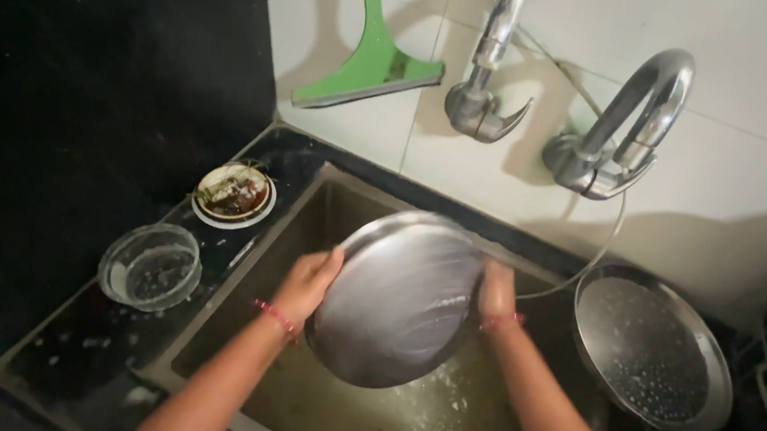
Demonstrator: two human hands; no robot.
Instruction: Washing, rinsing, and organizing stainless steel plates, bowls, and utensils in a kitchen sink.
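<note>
Soapsuds slicked the round steel plate (399,301), stiff and light yet slippery, tilted over the sink (307,227), so the left hand (307,283) and right hand (496,292) clasped opposite rims, fingers curled behind.

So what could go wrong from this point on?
1. The soapy steel plate is held only at its edges by the left hand and right hand; a wet grip could slip and drop it into the sink.
2. The second steel plate leans at the sink's right edge, close to the right forearm, and might get knocked.
</note>
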